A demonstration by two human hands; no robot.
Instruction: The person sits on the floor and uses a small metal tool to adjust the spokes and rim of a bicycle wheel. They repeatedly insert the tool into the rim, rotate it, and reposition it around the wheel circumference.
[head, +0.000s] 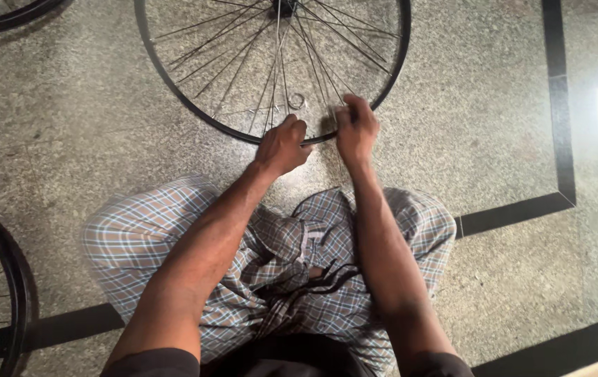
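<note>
A bare bicycle wheel rim (173, 87) with thin metal spokes (243, 63) lies flat on the speckled stone floor in front of me. My left hand (283, 143) is closed over the near edge of the rim. My right hand (356, 127) is beside it, fingers pinched on a spoke end where it meets the rim. A small metal ring (297, 102) lies among the spokes just beyond my left hand. The hub (286, 7) is at the top edge of the view. My checked-cloth knees are below the hands.
Another wheel (12, 293) with a black tyre lies at the left edge. Part of a third wheel (5, 17) shows at the top left. Black inlay strips (557, 105) cross the floor at right and along the bottom.
</note>
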